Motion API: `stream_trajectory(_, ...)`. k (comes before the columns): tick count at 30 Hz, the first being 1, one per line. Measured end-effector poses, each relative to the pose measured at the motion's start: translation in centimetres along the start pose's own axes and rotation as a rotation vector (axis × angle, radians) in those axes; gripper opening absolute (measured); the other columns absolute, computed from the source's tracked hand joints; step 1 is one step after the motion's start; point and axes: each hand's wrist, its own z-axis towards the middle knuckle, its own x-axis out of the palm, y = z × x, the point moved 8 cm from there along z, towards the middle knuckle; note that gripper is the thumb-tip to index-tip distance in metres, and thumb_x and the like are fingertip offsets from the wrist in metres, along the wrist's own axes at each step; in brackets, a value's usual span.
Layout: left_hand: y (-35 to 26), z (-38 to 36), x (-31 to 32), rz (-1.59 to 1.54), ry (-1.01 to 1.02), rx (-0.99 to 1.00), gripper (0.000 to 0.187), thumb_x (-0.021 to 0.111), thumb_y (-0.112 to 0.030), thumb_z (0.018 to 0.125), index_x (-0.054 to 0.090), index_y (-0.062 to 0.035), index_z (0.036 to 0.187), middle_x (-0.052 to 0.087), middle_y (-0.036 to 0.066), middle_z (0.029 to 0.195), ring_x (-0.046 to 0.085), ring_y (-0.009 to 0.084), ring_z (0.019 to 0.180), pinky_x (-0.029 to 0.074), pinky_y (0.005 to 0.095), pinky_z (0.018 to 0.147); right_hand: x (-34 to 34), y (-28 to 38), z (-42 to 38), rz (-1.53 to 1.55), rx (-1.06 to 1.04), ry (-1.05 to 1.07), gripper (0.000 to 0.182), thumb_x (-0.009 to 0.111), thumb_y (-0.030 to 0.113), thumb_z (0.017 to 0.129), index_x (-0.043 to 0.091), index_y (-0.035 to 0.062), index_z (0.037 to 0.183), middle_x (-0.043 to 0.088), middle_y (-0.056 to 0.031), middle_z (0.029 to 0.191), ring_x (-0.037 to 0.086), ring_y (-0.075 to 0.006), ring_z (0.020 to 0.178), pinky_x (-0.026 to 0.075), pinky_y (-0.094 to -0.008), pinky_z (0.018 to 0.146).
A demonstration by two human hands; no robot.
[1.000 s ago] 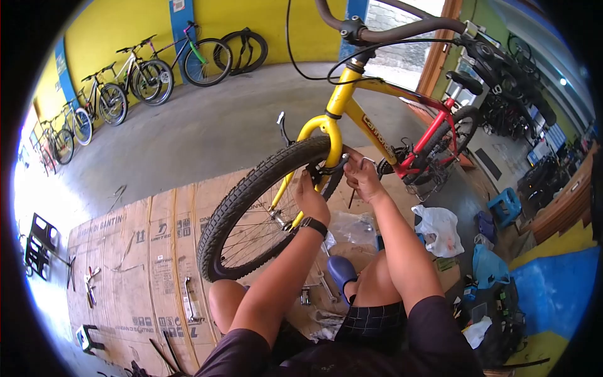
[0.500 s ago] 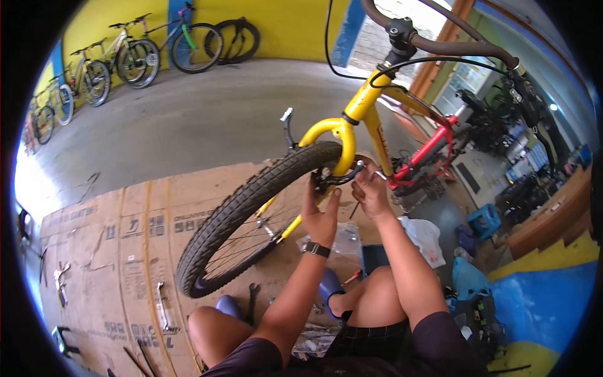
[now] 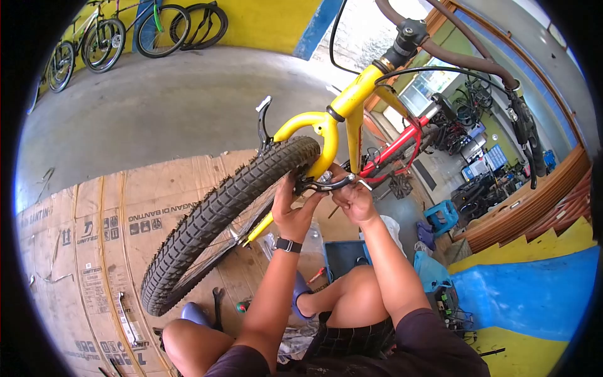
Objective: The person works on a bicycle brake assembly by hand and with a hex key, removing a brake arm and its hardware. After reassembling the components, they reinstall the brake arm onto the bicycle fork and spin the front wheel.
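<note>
black brake arm [image 3: 331, 185] lies between left hand [image 3: 294, 217], clasping its base, and right hand [image 3: 355, 201], pinching metal tool [image 3: 364, 185].

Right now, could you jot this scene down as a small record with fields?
bicycle: yellow fork, knobbly front tyre
left hand: at the black brake arm beside the fork; wristwatch on
right hand: grip on a slim silver piece
floor covering: printed cardboard
nearby: dark wrench, blue crate
background: yellow wall, parked bicycles
</note>
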Motion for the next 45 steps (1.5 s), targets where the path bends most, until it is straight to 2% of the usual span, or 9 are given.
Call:
stream_trajectory(3, -0.2, 0.0, -0.1, -0.022, 0.006, -0.047, 0.074, 0.089, -0.001, 0.07, 0.053, 0.0088, 0.134, 0.062, 0.016, 0.129, 0.065, 0.0227, 0.112, 0.057, 0.0341, 0.094, -0.2, 0.6, 0.0, -0.207, -0.032, 0.006, 0.029, 0.069, 0.011, 0.088, 0.069, -0.0048, 0.113, 0.053, -0.022, 0.142, 0.066, -0.0148, 0.088, 0.049, -0.0253, 0.073)
stream_trajectory(9, -0.6, 0.4, -0.2, -0.06, 0.016, -0.073, 0.073, 0.09, -0.011, 0.069, 0.058, 0.0055, 0.132, 0.066, 0.02, 0.125, 0.067, 0.0278, 0.11, 0.055, 0.0356, 0.093, 1.2, 2.1, 0.3, -0.486, -0.101, -0.037, 0.027, 0.068, 0.009, 0.084, 0.072, -0.0056, 0.107, 0.053, -0.0236, 0.142, 0.067, -0.019, 0.1, 0.051, -0.0291, 0.083)
stream_trajectory(17, -0.3, 0.4, 0.0, -0.123, 0.11, -0.075, 0.08, 0.089, -0.005, 0.069, 0.05, 0.0081, 0.138, 0.059, 0.02, 0.134, 0.06, 0.0268, 0.122, 0.052, 0.0381, 0.101, 0.9, 2.0, 0.1, -0.611, -0.085, -0.002, 0.027, 0.067, 0.01, 0.085, 0.072, -0.0037, 0.108, 0.058, -0.0205, 0.137, 0.067, -0.0175, 0.097, 0.05, -0.0276, 0.081)
stream_trajectory(20, -0.5, 0.5, 0.0, -0.12, 0.183, -0.066, 0.083, 0.088, -0.001, 0.07, 0.046, 0.0089, 0.141, 0.055, 0.02, 0.139, 0.056, 0.0273, 0.127, 0.049, 0.0393, 0.106, 1.2, 2.6, 0.1, -0.636, -0.157, -0.015, 0.027, 0.067, 0.014, 0.088, 0.072, -0.004, 0.108, 0.065, -0.0166, 0.123, 0.066, -0.0187, 0.092, 0.05, -0.0274, 0.08)
stream_trajectory(26, -0.8, 0.7, 0.0, -0.118, 0.259, 0.0, 0.085, 0.087, -0.001, 0.07, 0.044, 0.0086, 0.142, 0.052, 0.021, 0.143, 0.054, 0.0284, 0.13, 0.047, 0.0398, 0.108, -1.8, -2.8, -1.7, -0.068, 0.567, -0.126, 0.02, 0.067, 0.023, 0.095, 0.071, 0.0043, 0.099, 0.064, -0.0001, 0.087, 0.043, -0.0048, 0.053, 0.031, -0.0216, 0.048)
stream_trajectory(29, -0.7, 0.8, 0.0, -0.161, 0.313, -0.005, 0.084, 0.086, -0.001, 0.07, 0.044, 0.0078, 0.142, 0.049, 0.021, 0.146, 0.052, 0.0292, 0.132, 0.047, 0.0405, 0.108, 1.0, -2.3, -2.2, 0.073, 0.637, -0.196, 0.019, 0.068, 0.026, 0.095, 0.069, 0.0075, 0.096, 0.06, 0.0041, 0.077, 0.031, -0.0002, 0.049, 0.02, -0.0214, 0.043)
stream_trajectory(32, -0.8, 1.0, 0.0, -0.172, 0.378, 0.008, 0.083, 0.084, 0.0, 0.069, 0.046, 0.0063, 0.142, 0.046, 0.022, 0.149, 0.048, 0.0305, 0.136, 0.044, 0.0416, 0.11, 1.7, -2.3, -2.3, 0.105, 0.707, -0.137, 0.019, 0.071, 0.025, 0.093, 0.069, 0.0056, 0.094, 0.057, 0.005, 0.068, 0.036, -0.0016, 0.048, 0.023, -0.0215, 0.044)
stream_trajectory(38, -1.1, 1.4, -0.3, -0.183, 0.392, 0.007, 0.077, 0.079, -0.006, 0.062, 0.057, -0.0006, 0.135, 0.053, 0.02, 0.143, 0.051, 0.034, 0.134, 0.041, 0.0435, 0.111, 2.4, -2.4, -1.9, -0.087, 0.707, -0.107, 0.02, 0.07, 0.023, 0.092, 0.069, 0.0035, 0.092, 0.061, 0.0026, 0.067, 0.043, -0.0037, 0.048, 0.024, -0.0222, 0.042)
stream_trajectory(45, -1.1, 1.3, -0.2, -0.155, 0.478, 0.035, 0.078, 0.076, -0.002, 0.066, 0.051, 0.0006, 0.14, 0.046, 0.021, 0.148, 0.044, 0.0331, 0.139, 0.039, 0.0431, 0.113, 2.8, -5.7, -2.8, 0.358, 0.891, -0.013, 0.024, 0.06, 0.025, 0.093, 0.066, 0.0027, 0.094, 0.064, -0.0021, 0.075, 0.044, -0.0052, 0.05, 0.027, -0.0227, 0.042)
